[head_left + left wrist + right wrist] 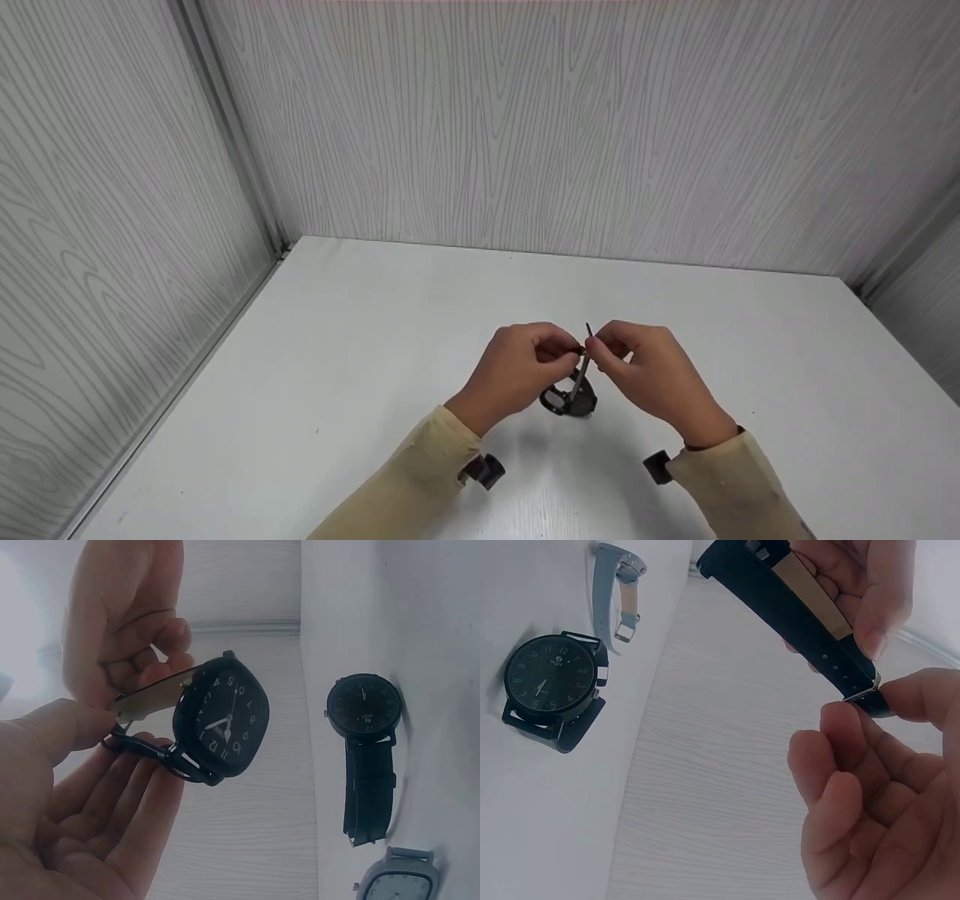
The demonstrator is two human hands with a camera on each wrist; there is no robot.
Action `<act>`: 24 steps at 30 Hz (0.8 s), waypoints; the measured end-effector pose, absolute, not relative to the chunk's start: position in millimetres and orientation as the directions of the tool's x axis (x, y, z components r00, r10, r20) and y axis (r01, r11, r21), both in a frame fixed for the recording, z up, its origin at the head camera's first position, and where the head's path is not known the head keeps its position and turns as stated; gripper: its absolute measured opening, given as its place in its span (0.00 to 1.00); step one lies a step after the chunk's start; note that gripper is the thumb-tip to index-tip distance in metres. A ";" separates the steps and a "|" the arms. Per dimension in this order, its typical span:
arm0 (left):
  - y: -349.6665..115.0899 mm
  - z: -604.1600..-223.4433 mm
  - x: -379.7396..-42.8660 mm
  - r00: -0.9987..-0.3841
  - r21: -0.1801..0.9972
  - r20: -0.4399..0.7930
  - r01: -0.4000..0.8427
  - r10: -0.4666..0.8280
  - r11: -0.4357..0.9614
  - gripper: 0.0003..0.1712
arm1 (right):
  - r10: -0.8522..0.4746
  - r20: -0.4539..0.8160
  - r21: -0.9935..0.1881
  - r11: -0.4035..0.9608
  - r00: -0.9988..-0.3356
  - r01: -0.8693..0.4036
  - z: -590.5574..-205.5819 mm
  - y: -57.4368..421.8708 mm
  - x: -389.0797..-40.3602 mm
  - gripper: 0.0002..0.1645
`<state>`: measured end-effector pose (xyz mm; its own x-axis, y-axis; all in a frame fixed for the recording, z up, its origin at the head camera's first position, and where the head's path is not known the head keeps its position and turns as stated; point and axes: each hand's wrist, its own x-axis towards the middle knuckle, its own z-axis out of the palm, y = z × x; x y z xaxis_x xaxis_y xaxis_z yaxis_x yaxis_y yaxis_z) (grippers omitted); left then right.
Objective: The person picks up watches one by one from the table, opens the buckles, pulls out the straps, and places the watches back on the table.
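Both hands hold a black wristwatch (581,405) by its strap above the table. Its black dial (226,720) has white numerals, in the left wrist view; the strap's tan lining (814,594) appears in the right wrist view. My left hand (517,367) pinches the strap close to its end, thumb and fingertips together. With thumb and index finger my right hand (649,367) pinches the strap end at the metal buckle (866,692). The right hand's other fingers are loosely bent. In the head view the hands partly hide the strap.
Another black watch (551,679) with a round dial lies on the white table (375,315), beside a pale grey-blue watch (604,596). The wrist views show both. Wood-grain panels (525,135) enclose the table's back and sides.
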<state>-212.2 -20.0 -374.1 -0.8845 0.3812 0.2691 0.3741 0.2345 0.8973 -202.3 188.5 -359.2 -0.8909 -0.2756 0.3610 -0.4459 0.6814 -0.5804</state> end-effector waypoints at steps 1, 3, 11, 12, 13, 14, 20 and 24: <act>-20.4 -374.2 -212.3 -0.883 0.894 0.270 0.378 0.385 0.241 0.06 | -0.275 0.361 -0.586 0.676 -0.891 -0.446 -359.2 188.3 -202.4 0.10; -21.0 -374.5 -212.3 -0.879 0.883 0.270 0.389 0.393 0.262 0.06 | -0.269 0.353 -0.606 0.664 -0.896 -0.438 -359.5 188.3 -202.7 0.10; -19.8 -374.9 -212.3 -0.868 0.827 0.275 0.433 0.412 0.360 0.07 | -0.258 0.302 -0.681 0.616 -0.918 -0.397 -361.5 190.0 -204.4 0.07; -19.5 -374.9 -212.3 -0.867 0.824 0.280 0.437 0.412 0.360 0.07 | -0.257 0.295 -0.688 0.611 -0.920 -0.392 -361.7 190.0 -204.2 0.07; -19.3 -374.9 -212.4 -0.867 0.824 0.287 0.441 0.408 0.357 0.06 | -0.258 0.291 -0.692 0.608 -0.921 -0.389 -361.8 189.9 -204.1 0.07; -19.1 -375.2 -212.4 -0.866 0.825 0.296 0.445 0.404 0.350 0.06 | -0.255 0.287 -0.696 0.607 -0.923 -0.384 -361.7 189.6 -203.9 0.07; -18.2 -376.1 -212.2 -0.862 0.825 0.338 0.465 0.379 0.322 0.04 | -0.248 0.293 -0.673 0.632 -0.923 -0.384 -360.8 187.1 -202.8 0.05; -17.7 -375.8 -211.6 -0.863 0.827 0.335 0.462 0.378 0.321 0.04 | -0.235 0.293 -0.660 0.652 -0.927 -0.374 -360.4 186.4 -203.5 0.04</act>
